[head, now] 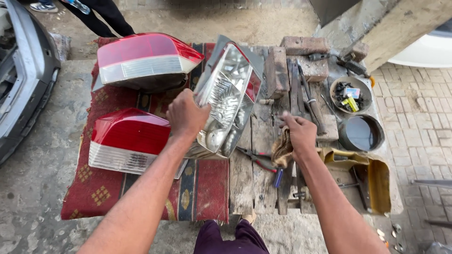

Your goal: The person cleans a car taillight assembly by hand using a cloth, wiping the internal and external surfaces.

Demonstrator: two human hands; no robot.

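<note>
My left hand (186,114) grips the left edge of a car tail-light housing (228,96) with a shiny silver reflector, held tilted up on its edge over the red patterned cloth (202,188). My right hand (298,134) is closed on a brown rag (282,149) above the wooden workbench (245,183). Two red-and-white tail lights lie on the cloth, one at the back (146,59) and one nearer me (127,138), to the left of my left hand.
Red-handled pliers (256,157) lie by the rag. Bricks (301,56), long metal tools (301,91), a bowl of small parts (351,94), a pan of dark liquid (361,132) and a cut yellow can (372,181) crowd the bench's right. A grey bumper (23,80) stands left; a person's legs (101,16) are behind.
</note>
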